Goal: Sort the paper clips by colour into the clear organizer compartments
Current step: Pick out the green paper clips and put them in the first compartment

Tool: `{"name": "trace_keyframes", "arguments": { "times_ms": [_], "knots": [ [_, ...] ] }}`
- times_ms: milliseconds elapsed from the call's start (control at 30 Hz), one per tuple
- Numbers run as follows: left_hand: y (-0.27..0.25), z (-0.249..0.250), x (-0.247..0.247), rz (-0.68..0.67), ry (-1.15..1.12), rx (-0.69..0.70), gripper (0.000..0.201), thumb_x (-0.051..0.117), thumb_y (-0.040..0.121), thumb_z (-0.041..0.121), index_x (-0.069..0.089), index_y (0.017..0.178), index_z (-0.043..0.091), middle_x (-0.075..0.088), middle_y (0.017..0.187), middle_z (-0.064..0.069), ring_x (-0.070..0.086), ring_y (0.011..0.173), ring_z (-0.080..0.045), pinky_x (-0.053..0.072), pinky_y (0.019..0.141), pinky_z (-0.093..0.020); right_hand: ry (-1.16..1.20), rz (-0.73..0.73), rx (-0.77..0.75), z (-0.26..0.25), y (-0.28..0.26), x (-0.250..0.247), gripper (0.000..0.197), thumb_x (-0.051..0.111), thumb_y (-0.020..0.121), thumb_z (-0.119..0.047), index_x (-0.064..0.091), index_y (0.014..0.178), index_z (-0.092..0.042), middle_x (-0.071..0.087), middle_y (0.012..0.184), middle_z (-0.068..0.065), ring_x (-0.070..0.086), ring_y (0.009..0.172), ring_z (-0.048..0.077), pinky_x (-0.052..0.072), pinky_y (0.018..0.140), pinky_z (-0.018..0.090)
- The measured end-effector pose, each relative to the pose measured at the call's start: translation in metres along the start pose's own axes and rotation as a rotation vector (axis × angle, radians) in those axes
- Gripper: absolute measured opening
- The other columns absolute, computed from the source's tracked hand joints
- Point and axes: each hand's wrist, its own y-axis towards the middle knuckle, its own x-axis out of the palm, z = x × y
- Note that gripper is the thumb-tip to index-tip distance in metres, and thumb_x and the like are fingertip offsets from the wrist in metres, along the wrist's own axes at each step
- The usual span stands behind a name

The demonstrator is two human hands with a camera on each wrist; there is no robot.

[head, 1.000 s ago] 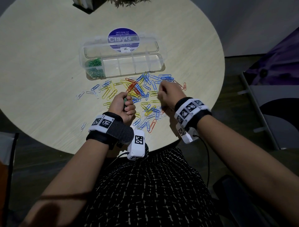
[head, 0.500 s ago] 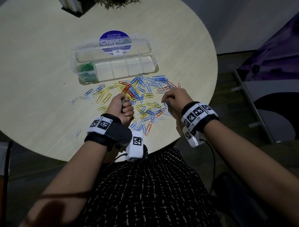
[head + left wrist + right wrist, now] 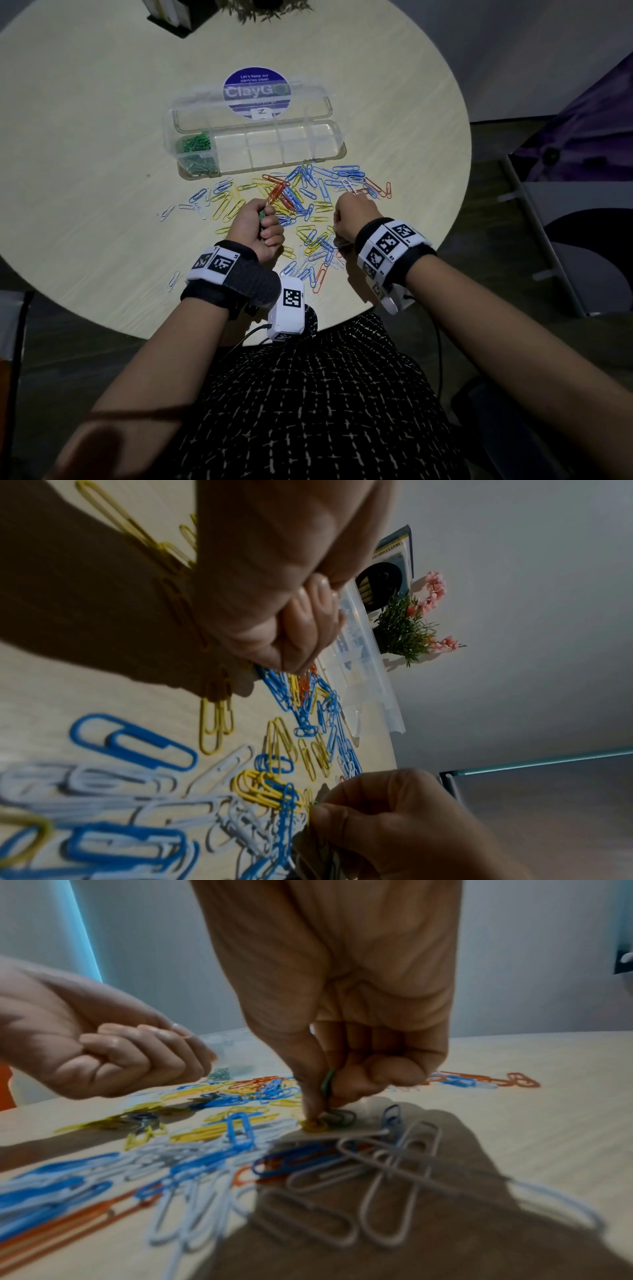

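Loose paper clips (image 3: 301, 202) in blue, yellow, orange and white lie scattered on the table in front of the clear organizer (image 3: 310, 156). Its leftmost compartment holds green clips (image 3: 195, 150); the other compartments look empty. My left hand (image 3: 265, 222) is a fist over the pile's left side, gripping a bunch of green clips (image 3: 262, 217). My right hand (image 3: 327, 1099) reaches down into the pile's right side and pinches a green clip (image 3: 328, 1081) between thumb and forefinger. Another green clip (image 3: 341, 1118) lies under its fingertips. The head view hides the right hand's (image 3: 351, 214) fingers.
The round wooden table (image 3: 85, 154) has bare surface left of the pile; its near edge runs just under my wrists. A round purple sticker (image 3: 257, 82) sits behind the organizer's open lid (image 3: 250, 109). A small plant (image 3: 407, 626) and a dark box (image 3: 168, 17) stand at the far edge.
My right hand first moved right across the pile, then came back toward the left hand. The left fist has stayed where it was with its green clips.
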Motion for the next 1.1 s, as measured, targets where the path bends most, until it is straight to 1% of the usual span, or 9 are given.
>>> {"name": "trace_keyframes", "arguments": {
  "times_ms": [200,467,567,667,800,900,967,1033,1100],
  "knots": [
    [0.002,0.004,0.002,0.05,-0.008,0.07,0.037,0.03,0.099,0.023,0.041,0.065,0.015,0.043,0.034,0.005,0.042,0.025,-0.007,0.03,0.031,-0.006,0.183,0.096,0.015,-0.01,-0.001,-0.014,0.018,0.047,0.09,-0.006,0.063,0.088,0.0,0.065,0.098,0.022,0.059,0.104,0.035,0.05,0.09,0.04],
    [0.003,0.007,0.01,-0.068,-0.29,0.092,0.038,0.031,0.096,0.014,0.06,0.073,0.005,0.066,0.054,-0.009,0.066,0.05,-0.018,0.056,0.052,-0.026,0.398,0.1,-0.367,-0.076,-0.011,-0.027,0.008,0.061,0.082,-0.004,0.067,0.084,0.002,0.058,0.076,0.004,0.051,0.079,0.015,0.038,0.072,0.022],
    [0.002,0.012,0.006,-0.048,-0.27,0.078,0.036,0.032,0.091,0.01,0.057,0.065,0.008,0.06,0.046,-0.005,0.059,0.037,-0.015,0.049,0.041,-0.016,0.406,0.133,-0.41,-0.086,-0.006,-0.025,0.009,0.063,0.081,-0.004,0.067,0.084,0.002,0.058,0.075,0.005,0.051,0.078,0.015,0.037,0.071,0.022],
    [-0.001,0.024,-0.002,0.03,-0.119,0.072,0.041,0.027,0.1,0.026,0.034,0.061,0.017,0.035,0.03,0.005,0.03,0.02,-0.006,0.018,0.025,-0.009,0.486,0.223,-0.368,-0.083,0.003,-0.031,0.011,0.065,0.082,-0.007,0.067,0.084,0.003,0.069,0.084,0.015,0.052,0.077,0.015,0.037,0.073,0.021],
    [-0.01,0.063,-0.002,0.121,-0.029,0.339,0.048,0.033,0.102,0.038,0.028,0.058,0.02,0.025,0.031,0.009,0.02,0.023,-0.004,0.013,0.026,-0.011,0.447,0.2,-0.273,-0.072,0.022,-0.03,0.012,0.06,0.086,-0.009,0.067,0.087,0.001,0.07,0.094,0.015,0.059,0.089,0.023,0.043,0.08,0.025],
    [-0.012,0.109,0.008,0.382,0.221,0.627,0.052,0.037,0.099,0.047,0.032,0.053,0.021,0.032,0.036,0.008,0.029,0.033,-0.01,0.021,0.038,-0.017,0.368,0.128,-0.248,-0.065,0.031,-0.019,0.014,0.055,0.087,-0.008,0.067,0.088,0.001,0.069,0.097,0.016,0.06,0.098,0.028,0.044,0.084,0.028],
    [-0.007,0.137,0.011,0.61,0.591,0.798,0.056,0.035,0.1,0.042,0.036,0.053,0.013,0.048,0.053,-0.007,0.039,0.053,-0.022,0.025,0.055,-0.027,0.342,0.093,-0.225,-0.062,0.034,-0.013,0.015,0.055,0.087,-0.009,0.067,0.088,0.0,0.069,0.1,0.016,0.06,0.1,0.027,0.043,0.083,0.027],
    [0.005,0.151,0.011,0.76,0.973,0.889,0.055,0.03,0.103,0.036,0.05,0.067,0.0,0.059,0.085,-0.026,0.049,0.075,-0.03,0.027,0.064,-0.03,0.323,0.081,-0.214,-0.059,0.035,-0.009,0.016,0.054,0.088,-0.009,0.066,0.089,0.001,0.069,0.101,0.016,0.059,0.101,0.028,0.043,0.085,0.028],
    [0.018,0.152,0.009,0.771,1.267,0.91,0.054,0.026,0.104,0.035,0.061,0.094,-0.005,0.063,0.105,-0.026,0.057,0.095,-0.037,0.034,0.072,-0.035,0.291,0.079,-0.225,-0.058,0.037,-0.007,0.016,0.052,0.088,-0.009,0.066,0.089,0.0,0.068,0.101,0.016,0.059,0.101,0.029,0.044,0.085,0.03]
  ]
}}
